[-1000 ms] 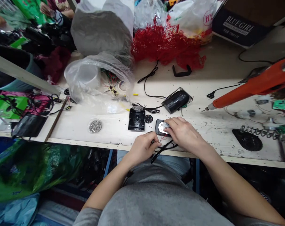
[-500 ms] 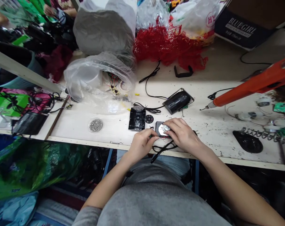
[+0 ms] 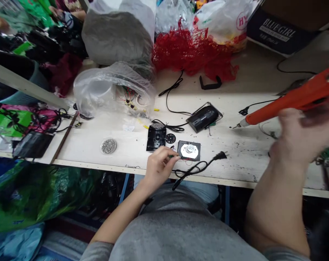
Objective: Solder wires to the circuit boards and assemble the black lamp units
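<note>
Left hand pinching beside the silver-plated panel, right hand at the orange tool

The left hand (image 3: 159, 165) is pinching a small dark piece (image 3: 172, 156), partly hidden by the fingers, at the left edge of the dark panel (image 3: 180, 146). The panel is lying flat near the middle of the bench's (image 3: 131, 156) near edge. The right hand (image 3: 295, 141) is blurring at the right, by the orange tool (image 3: 273, 108); whether its fingers are closing on it, I cannot tell. A black plug (image 3: 221, 155) is resting right of the panel. An open black housing (image 3: 152, 139) and a round black disc (image 3: 171, 138) are lying farther left.
</note>
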`<state>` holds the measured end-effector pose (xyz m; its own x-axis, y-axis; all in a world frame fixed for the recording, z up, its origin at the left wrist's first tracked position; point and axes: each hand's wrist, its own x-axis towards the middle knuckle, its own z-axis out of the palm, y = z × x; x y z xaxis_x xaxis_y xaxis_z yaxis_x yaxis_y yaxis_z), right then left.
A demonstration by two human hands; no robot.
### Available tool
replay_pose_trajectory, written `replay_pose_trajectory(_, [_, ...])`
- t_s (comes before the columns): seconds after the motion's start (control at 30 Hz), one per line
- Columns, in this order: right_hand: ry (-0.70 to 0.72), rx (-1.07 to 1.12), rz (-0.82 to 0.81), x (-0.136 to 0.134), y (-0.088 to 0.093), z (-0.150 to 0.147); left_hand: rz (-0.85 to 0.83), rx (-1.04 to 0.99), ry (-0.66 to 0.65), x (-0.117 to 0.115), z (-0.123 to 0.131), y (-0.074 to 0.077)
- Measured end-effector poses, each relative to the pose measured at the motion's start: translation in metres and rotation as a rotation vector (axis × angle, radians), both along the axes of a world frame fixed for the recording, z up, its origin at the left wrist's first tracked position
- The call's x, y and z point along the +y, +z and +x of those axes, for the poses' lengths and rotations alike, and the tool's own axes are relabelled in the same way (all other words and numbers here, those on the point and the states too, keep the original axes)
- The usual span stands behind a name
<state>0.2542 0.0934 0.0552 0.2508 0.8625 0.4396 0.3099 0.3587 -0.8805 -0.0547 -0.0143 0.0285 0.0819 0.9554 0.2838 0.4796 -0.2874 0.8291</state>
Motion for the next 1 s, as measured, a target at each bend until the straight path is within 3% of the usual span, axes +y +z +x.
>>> replay_pose_trajectory(0.13, [-0.062,0.037,0.062,0.006,0.006,-0.025,0.013,0.009,-0.063,-0.003,0.009,-0.001])
replay_pose_trajectory(0.27, [0.249,0.169,0.229,-0.037,0.034,-0.077,0.004,0.042,-0.070,-0.007,0.016,-0.006])
replay_pose_trajectory(0.43, [0.455,0.425,0.059,-0.088,0.052,-0.119,0.035,0.052,-0.075,-0.011,0.019,-0.008])
replay_pose_trajectory(0.6, [0.517,0.343,-0.010,-0.096,0.044,-0.126,0.080,0.048,-0.095,-0.010,0.017,-0.004])
replay_pose_trajectory(0.83, [0.547,0.461,0.004,-0.091,0.045,-0.133,0.114,0.022,-0.119,-0.010,0.013,-0.006])
replay_pose_trajectory(1.0, [0.661,0.499,0.047,-0.086,0.042,-0.132,0.145,0.046,-0.125,-0.009,0.015,-0.005])
